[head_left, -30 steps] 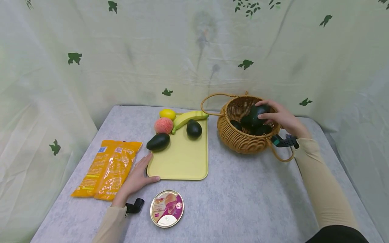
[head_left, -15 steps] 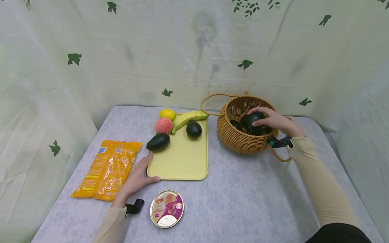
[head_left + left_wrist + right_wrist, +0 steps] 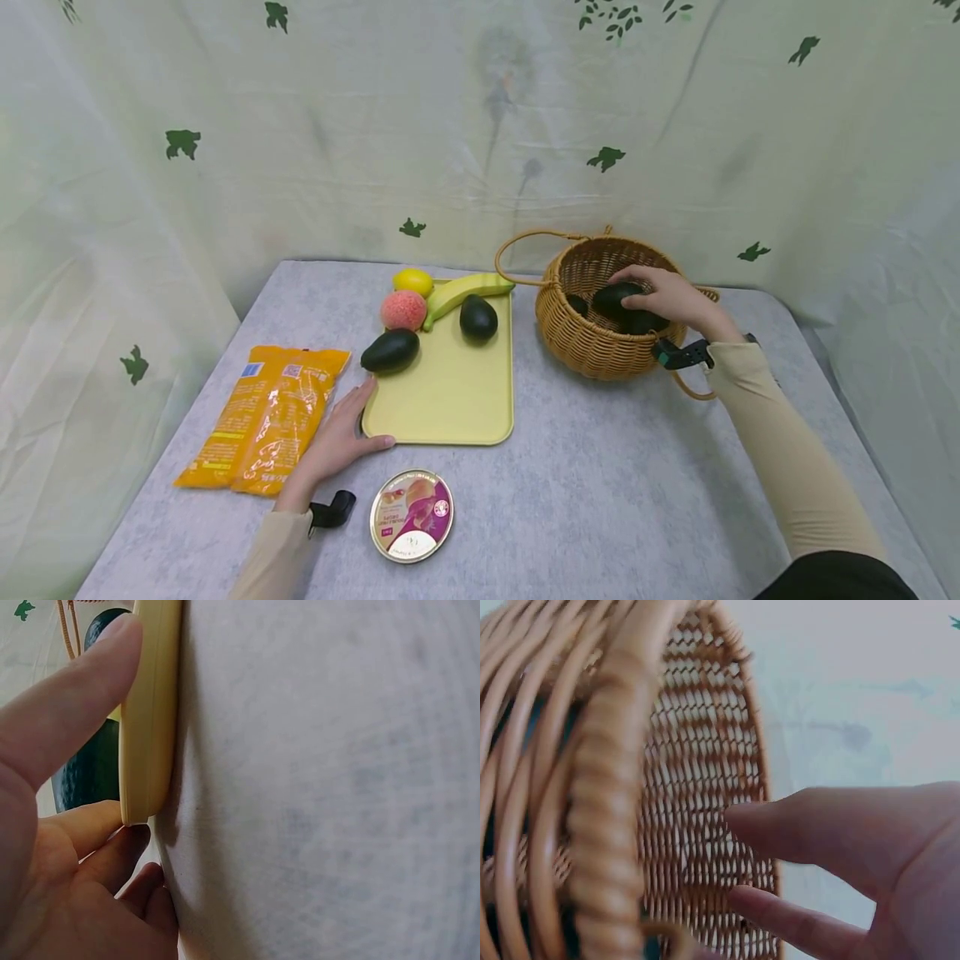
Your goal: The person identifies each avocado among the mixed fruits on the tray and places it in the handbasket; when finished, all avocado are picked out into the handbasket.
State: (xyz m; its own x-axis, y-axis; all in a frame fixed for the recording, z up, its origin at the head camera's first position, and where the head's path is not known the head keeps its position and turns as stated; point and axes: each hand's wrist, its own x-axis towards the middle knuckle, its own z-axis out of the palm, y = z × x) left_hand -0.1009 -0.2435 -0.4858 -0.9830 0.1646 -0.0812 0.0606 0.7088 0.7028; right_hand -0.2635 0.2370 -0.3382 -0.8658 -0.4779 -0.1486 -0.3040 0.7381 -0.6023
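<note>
My left hand (image 3: pixel 341 433) rests at the near left corner of a yellow tray (image 3: pixel 450 408). In the left wrist view the thumb lies along one edge of the tray (image 3: pixel 150 750) and the fingers (image 3: pixel 97 825) touch its corner. My right hand (image 3: pixel 671 296) reaches over the rim into a wicker basket (image 3: pixel 585 350), right above a dark green avocado (image 3: pixel 615 298). Other avocados (image 3: pixel 643 322) lie beside it. Seen from the right wrist, the thumb (image 3: pixel 780 825) and a finger (image 3: pixel 795 922) are apart, with no avocado visible between them.
On the tray are two avocados (image 3: pixel 478 319), a banana (image 3: pixel 465 293), a pink peach-like fruit (image 3: pixel 403 311) and a lemon (image 3: pixel 413 282) at the far edge. An orange bag (image 3: pixel 262 421) lies left; a round tin (image 3: pixel 412 516) sits in front. Curtains surround the table.
My right hand has lowered an avocado into the basket and shifted slightly left; the avocado now lies among the others, below the fingers. The left hand and tray have stayed put.
</note>
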